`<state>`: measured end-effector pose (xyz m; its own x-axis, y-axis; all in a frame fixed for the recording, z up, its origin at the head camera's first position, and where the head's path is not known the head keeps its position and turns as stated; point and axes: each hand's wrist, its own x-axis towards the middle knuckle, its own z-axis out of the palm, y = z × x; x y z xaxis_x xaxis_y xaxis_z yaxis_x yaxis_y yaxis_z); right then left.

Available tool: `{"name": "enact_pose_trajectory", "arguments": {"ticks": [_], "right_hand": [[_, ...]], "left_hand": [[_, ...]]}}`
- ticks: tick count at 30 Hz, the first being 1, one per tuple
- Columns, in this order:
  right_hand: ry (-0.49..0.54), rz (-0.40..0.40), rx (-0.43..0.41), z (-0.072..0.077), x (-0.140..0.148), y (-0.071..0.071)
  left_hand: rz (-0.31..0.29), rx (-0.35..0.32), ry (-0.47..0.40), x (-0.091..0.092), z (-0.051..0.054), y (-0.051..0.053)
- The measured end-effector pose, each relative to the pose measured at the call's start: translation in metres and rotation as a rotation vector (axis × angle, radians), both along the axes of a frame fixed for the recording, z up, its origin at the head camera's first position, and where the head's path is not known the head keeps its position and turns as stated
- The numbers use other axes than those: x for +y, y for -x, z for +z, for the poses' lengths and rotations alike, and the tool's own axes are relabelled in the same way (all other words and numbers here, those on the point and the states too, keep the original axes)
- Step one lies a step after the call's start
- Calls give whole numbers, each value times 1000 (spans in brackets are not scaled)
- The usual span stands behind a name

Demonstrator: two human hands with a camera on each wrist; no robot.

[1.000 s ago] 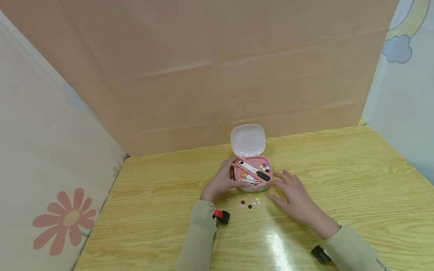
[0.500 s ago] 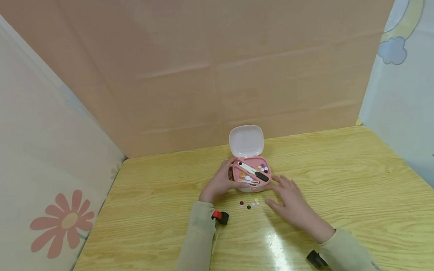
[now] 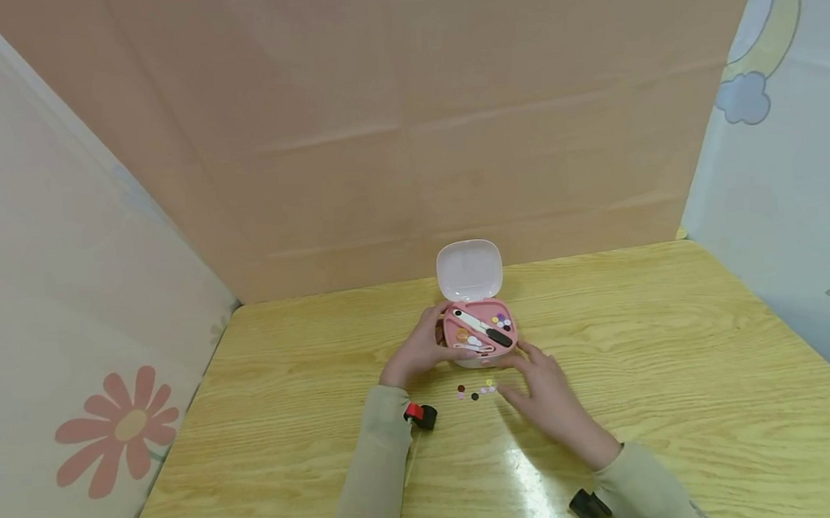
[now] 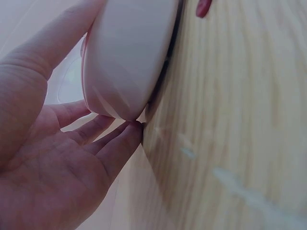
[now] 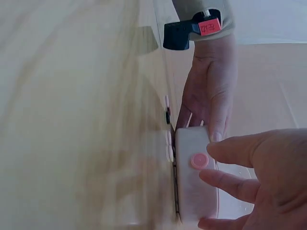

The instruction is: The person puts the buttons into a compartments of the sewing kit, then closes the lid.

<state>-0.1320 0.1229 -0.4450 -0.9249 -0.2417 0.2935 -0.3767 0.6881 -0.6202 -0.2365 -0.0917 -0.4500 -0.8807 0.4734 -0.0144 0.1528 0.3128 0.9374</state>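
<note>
Beyond both hands, a tall brown sheet [image 3: 352, 137]; beneath them, a wood-grain table [image 3: 283, 422]. Behind each hand, toward the body, a pale sleeve [image 3: 372, 465]. From the left hand [image 3: 420, 351], a grip round the left end of a small box [image 5: 194, 191], thumb at the near rim and fingers curled round the side, seemingly to keep it from sliding. From the right hand [image 3: 549, 397], spread fingers at the near right corner of the same box, nothing pinched, thumb held apart low over the table; too tight a view to tell whether every fingertip meets the box. Past the left fingertips, a raised lid [image 3: 469, 269], tipped back so as to leave the inside bare to both hands. Between the hands, a pink tray [image 3: 484, 306] with walls likely meant to stop small things mixing. Slantwise across it, a white-and-black tool [image 3: 483, 329], probably laid so for the longest slot. On the front, just beside the right fingers, a pink catch [image 5: 199, 161]. In the tray on the right hand's side, sorted buttons [image 3: 500, 319]; before the box, near the right thumb, loose buttons [image 3: 475, 397], scattered flat on the table.
</note>
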Motion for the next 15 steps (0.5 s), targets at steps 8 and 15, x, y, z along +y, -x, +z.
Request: {"name": "enact_pose_trajectory", "arguments": {"ticks": [8,15], "right_hand": [[8,-52,-57,-5,-6,-2],[21,-88,-97,-9,-12,-3]], "left_hand": [[5,-6,5,0,-3,1],[10,-1,10,-1,-2,0]]}}
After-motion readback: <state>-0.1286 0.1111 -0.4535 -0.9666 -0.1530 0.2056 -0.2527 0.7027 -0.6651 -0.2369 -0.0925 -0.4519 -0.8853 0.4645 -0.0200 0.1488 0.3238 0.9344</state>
